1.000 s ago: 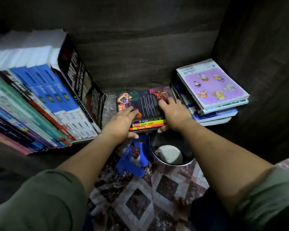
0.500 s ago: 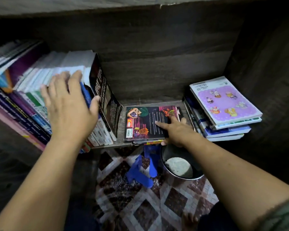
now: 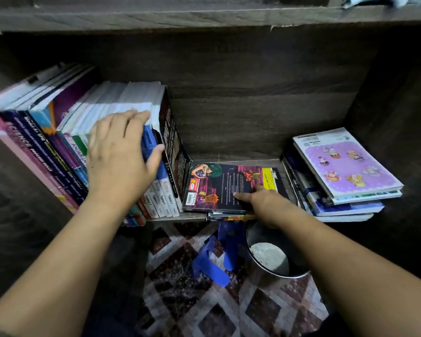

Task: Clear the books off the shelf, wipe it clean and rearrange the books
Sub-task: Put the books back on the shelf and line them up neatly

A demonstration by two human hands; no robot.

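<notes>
- Head view: left hand (image 3: 117, 156), fingers spread straight, braces the leaning books (image 3: 58, 132) at nine o'clock, likely against toppling.
- Right hand (image 3: 265, 203), at three o'clock of them, presses flat-fingered on the comic stack (image 3: 216, 186), steadying it on the shelf (image 3: 253, 113).

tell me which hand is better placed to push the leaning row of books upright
Left. The left hand lies on the leaning row of books, thumb against a blue spine; the right hand rests on the flat comic.
</notes>
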